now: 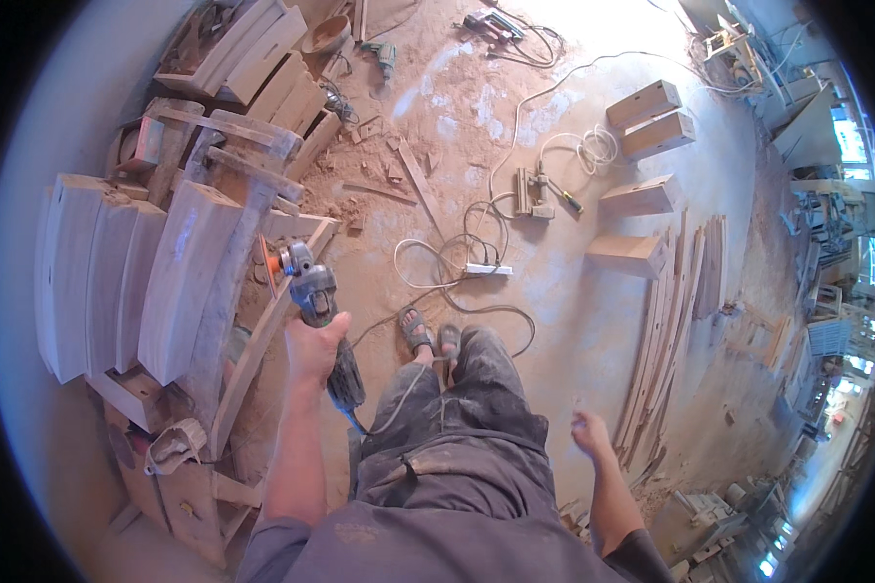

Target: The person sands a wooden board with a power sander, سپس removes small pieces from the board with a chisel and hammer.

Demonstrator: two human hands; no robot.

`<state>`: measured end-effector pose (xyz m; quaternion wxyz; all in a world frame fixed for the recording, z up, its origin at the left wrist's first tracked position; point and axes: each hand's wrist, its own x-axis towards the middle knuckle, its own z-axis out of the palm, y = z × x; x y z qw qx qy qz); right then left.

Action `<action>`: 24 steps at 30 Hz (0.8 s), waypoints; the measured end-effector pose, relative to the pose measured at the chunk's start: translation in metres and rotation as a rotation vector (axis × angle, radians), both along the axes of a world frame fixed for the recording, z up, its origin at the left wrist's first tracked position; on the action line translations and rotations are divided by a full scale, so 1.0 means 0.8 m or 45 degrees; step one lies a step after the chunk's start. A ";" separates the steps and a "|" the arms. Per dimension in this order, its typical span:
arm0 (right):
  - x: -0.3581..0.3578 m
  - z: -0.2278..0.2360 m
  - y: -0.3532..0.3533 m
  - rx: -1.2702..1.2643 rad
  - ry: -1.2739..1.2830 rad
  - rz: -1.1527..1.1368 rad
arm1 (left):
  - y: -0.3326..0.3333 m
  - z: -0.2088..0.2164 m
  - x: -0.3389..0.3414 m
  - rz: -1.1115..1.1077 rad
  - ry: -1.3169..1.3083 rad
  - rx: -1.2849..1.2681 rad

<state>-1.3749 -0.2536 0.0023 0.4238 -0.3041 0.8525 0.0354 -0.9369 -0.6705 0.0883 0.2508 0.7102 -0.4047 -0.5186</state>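
Note:
My left hand [313,348] is wrapped around the body of an angle grinder [315,291] with an orange disc. The tool is held up beside the wooden workbench, disc toward the thick curved timber pieces [190,272] standing there. Its cord hangs from the rear end past my leg. Out to the right, my right hand [589,433] hangs low with its fingers curled in. A faint pale spot shows at its fingertips, too small to name. Near that hand, long thin wooden strips [663,330] lie on the floor.
A white power strip [488,270] with looping cords lies ahead of my feet. Beyond are a clamp-like tool [532,192], a green drill [385,58] and another power tool [491,26]. Wooden blocks [629,253] stand at right. Sawdust and offcuts [389,175] litter the floor.

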 end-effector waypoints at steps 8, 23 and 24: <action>0.060 0.023 0.011 0.258 -0.088 0.090 | 0.023 -0.054 0.047 0.068 -0.129 0.164; 0.009 -0.033 -0.210 -0.102 -0.223 0.042 | 0.032 -0.084 0.030 0.168 -0.224 0.183; 0.005 -0.059 -0.212 -0.091 -0.240 0.009 | 0.033 -0.091 0.026 0.160 -0.260 0.202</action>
